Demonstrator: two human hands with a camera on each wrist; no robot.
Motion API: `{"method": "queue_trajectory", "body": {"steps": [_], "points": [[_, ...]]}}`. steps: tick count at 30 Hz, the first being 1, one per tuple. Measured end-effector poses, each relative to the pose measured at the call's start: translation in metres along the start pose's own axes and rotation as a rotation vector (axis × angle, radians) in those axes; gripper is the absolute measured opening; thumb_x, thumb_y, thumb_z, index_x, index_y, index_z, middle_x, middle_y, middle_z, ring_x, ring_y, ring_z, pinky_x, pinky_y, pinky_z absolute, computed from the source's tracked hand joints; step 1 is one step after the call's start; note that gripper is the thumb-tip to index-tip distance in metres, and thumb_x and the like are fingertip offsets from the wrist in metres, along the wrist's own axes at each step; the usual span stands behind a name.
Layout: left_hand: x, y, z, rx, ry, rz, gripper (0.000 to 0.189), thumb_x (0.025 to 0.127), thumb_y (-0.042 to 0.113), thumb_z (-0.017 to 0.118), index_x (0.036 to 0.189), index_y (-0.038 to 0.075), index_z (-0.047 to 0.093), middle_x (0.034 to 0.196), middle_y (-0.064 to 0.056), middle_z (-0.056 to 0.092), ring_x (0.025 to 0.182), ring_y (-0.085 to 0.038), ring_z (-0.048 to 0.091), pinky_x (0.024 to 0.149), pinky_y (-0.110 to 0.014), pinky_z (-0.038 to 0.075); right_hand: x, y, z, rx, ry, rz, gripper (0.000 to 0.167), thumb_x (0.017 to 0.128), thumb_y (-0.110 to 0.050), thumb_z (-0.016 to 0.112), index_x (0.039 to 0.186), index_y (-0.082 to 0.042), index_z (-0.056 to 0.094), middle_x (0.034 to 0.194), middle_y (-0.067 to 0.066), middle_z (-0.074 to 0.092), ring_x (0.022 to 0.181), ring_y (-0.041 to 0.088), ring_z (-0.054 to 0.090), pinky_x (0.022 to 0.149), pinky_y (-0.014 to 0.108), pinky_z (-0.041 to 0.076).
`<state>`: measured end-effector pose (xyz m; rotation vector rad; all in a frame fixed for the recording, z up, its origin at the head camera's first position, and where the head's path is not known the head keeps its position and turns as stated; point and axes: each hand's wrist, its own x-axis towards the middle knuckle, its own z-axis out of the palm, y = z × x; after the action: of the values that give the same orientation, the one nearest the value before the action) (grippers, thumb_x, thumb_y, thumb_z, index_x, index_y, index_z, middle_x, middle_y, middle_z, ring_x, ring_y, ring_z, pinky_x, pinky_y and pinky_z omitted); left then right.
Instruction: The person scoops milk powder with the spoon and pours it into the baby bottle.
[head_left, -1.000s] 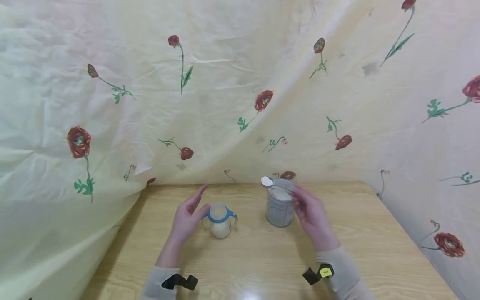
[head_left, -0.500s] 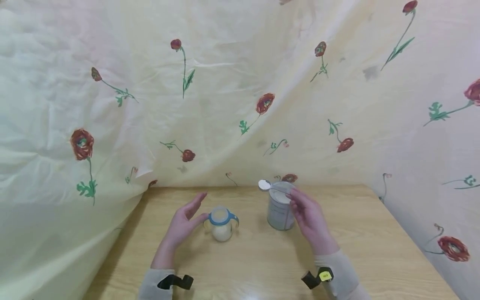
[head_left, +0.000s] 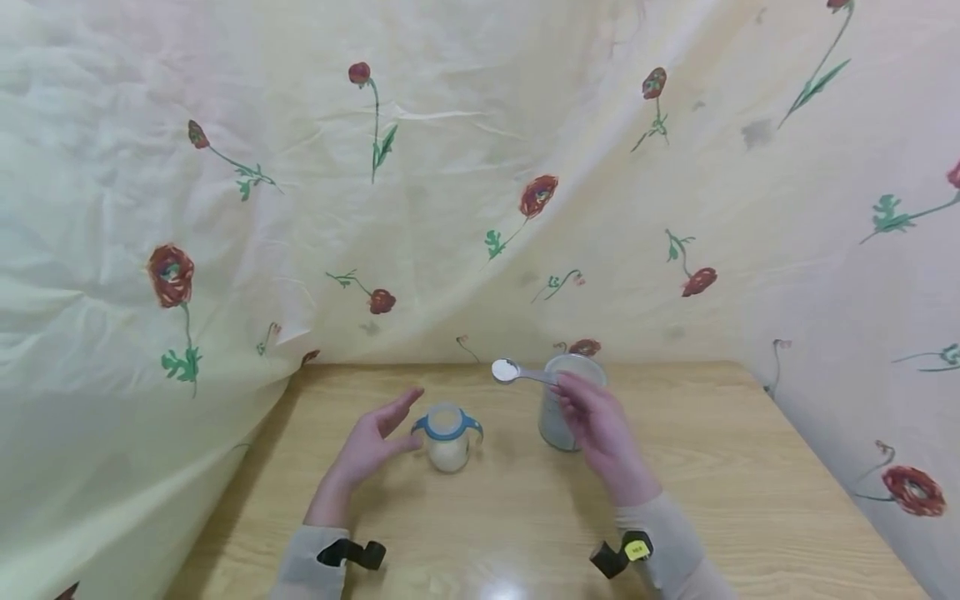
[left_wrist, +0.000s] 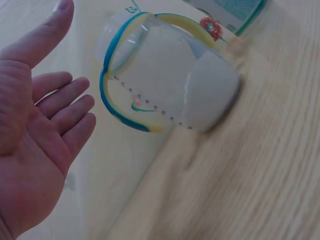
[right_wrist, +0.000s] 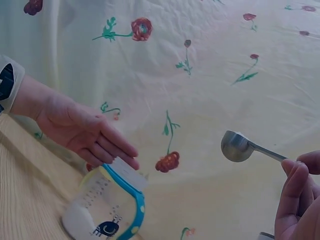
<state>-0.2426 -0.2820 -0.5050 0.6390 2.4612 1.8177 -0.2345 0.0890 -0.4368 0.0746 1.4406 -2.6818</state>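
My right hand (head_left: 606, 429) pinches the handle of a metal measuring spoon (right_wrist: 238, 146), whose round bowl holds white powder. The spoon is up in the air, between the can (head_left: 558, 421) and the baby bottle (head_left: 448, 450). That bottle stands upright on the table, clear-walled with a blue collar, two side handles and an open-looking top; whitish contents fill its lower part (left_wrist: 212, 92). Beside it on the left is my left hand (head_left: 371, 446), its fingers extended and thumb apart, holding nothing. In the left wrist view a gap shows between the fingers and the bottle.
The can stands behind my right hand, which covers part of it. A light wooden table (head_left: 480, 517) carries everything. Pale cloth with red flowers (head_left: 450, 208) hangs behind the table and down both sides.
My right hand has carried the filled spoon leftward, away from the can's mouth and nearer the bottle. The left hand has stayed beside the bottle with little movement.
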Motion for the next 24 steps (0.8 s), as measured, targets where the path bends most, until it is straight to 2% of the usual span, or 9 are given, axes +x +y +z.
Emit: {"method": "queue_trajectory", "body": {"steps": [7, 11, 15, 24], "points": [[0.003, -0.008, 0.005, 0.007, 0.016, -0.03, 0.081, 0.094, 0.017, 0.084, 0.163, 0.009, 0.044, 0.169, -0.004, 0.042, 0.157, -0.027, 0.034, 0.128, -0.046, 0.025, 0.006, 0.013, 0.012, -0.029, -0.057, -0.007, 0.025, 0.106, -0.002, 0.061, 0.094, -0.015, 0.079, 0.084, -0.003, 0.076, 0.071, 0.002, 0.063, 0.065, 0.01, 0.053], [0.004, -0.014, 0.01, 0.0, 0.025, -0.041, 0.081, 0.094, 0.02, 0.084, 0.163, 0.005, 0.043, 0.167, -0.008, 0.044, 0.156, -0.028, 0.035, 0.128, -0.045, 0.027, 0.008, 0.021, 0.019, -0.04, -0.065, 0.007, 0.018, 0.106, 0.0, 0.061, 0.102, -0.01, 0.075, 0.084, -0.001, 0.076, 0.07, 0.002, 0.063, 0.064, 0.009, 0.053], [0.006, -0.021, 0.016, -0.011, 0.012, -0.057, 0.083, 0.094, 0.023, 0.085, 0.162, 0.001, 0.042, 0.166, -0.007, 0.045, 0.157, -0.027, 0.035, 0.128, -0.046, 0.025, 0.011, 0.03, 0.023, -0.071, -0.043, 0.031, 0.012, 0.106, -0.003, 0.064, 0.115, -0.003, 0.071, 0.088, 0.0, 0.077, 0.075, 0.004, 0.064, 0.069, 0.011, 0.055], [0.006, -0.029, 0.027, -0.034, 0.043, -0.123, 0.083, 0.09, 0.027, 0.088, 0.16, 0.008, 0.048, 0.167, -0.007, 0.044, 0.156, -0.033, 0.035, 0.129, -0.053, 0.024, 0.017, 0.054, 0.025, -0.223, 0.006, 0.051, 0.029, 0.102, -0.009, 0.072, 0.127, 0.006, 0.07, 0.092, 0.002, 0.077, 0.085, 0.01, 0.066, 0.079, 0.019, 0.059]]}}
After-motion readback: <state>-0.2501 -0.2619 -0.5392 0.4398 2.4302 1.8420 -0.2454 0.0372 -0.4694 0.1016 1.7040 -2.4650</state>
